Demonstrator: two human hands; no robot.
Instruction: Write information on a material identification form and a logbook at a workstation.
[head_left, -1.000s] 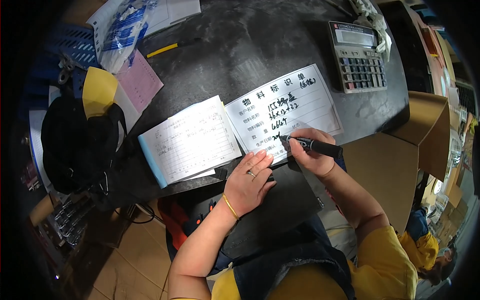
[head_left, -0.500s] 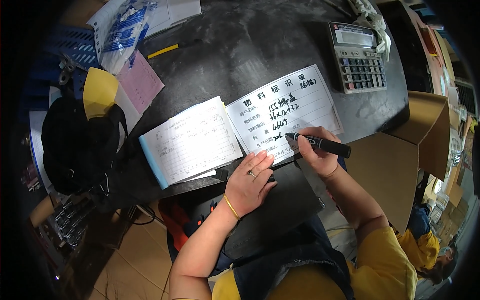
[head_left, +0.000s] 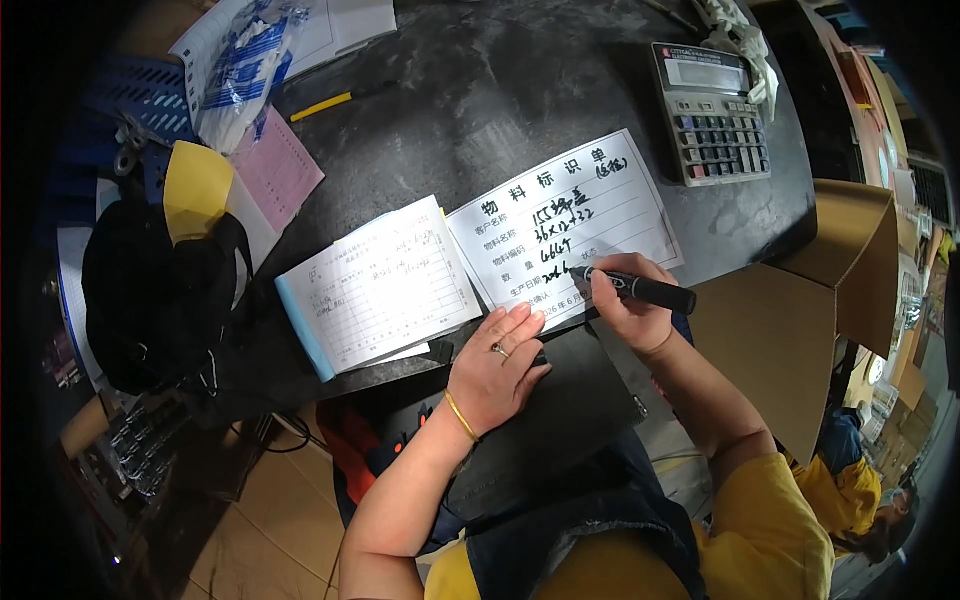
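Right hand: the right hand is closed around a black marker, fingers wrapped over the barrel near the writing end.
Marker: it lies nearly level, tip pointing to the person's left, cap end pointing right. The tip touches the white form on 1 of its lower lines.
White form: 1 printed sheet with ruled rows, lying tilted on the dark table, close to the near edge. Handwriting fills several rows. Its lower edge is beside the table's near edge.
Left hand: the left hand lies flat, palm down, fingers together and extended, holding nothing. The fingertips rest at the lower left corner of the white form, just beside the receipt pad. A ring sits on 1 finger and a gold bangle circles the wrist.
Receipt pad: a ruled pad with a blue spine edge, lying left of the white form and touching or overlapping its left edge.
Calculator: a grey calculator lies at the far right part of the table, well apart from both hands.
Far left corner: a pink sheet, a yellow pencil and a clear plastic bag lie here.
Left of table: a black bag sits beside the table's left edge.
Right of table: a cardboard box stands against the right edge, flaps open.
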